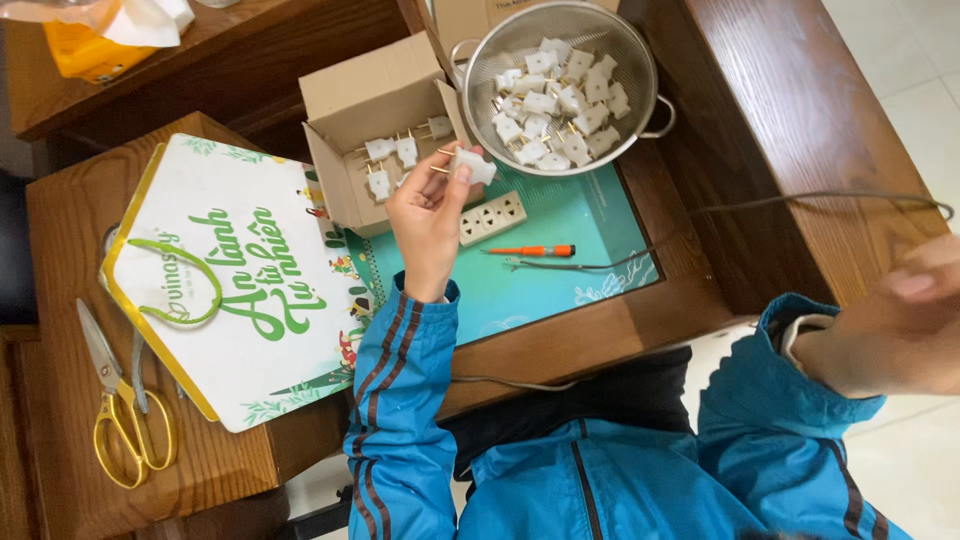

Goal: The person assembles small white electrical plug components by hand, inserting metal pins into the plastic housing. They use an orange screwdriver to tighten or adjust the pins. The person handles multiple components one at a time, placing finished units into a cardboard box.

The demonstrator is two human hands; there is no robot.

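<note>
I see a dark brown wooden table (790, 90) with a glossy teal mat (560, 270) laid in its recess, and beside it a white paper bag with green lettering and looped handle (240, 290). A round perforated steel colander (560, 85) holds a heap of white plastic plug adapters, and an open brown cardboard box (375, 110) holds a few more. My left hand (430, 215) pinches a small white plastic plug adapter with two brass pins (468, 164) by fingertips, between box and colander. My right hand (900, 320) is blurred, off the table's edge; I cannot tell its fingers. Yellow-handled scissors (125, 410) lie far left.
</note>
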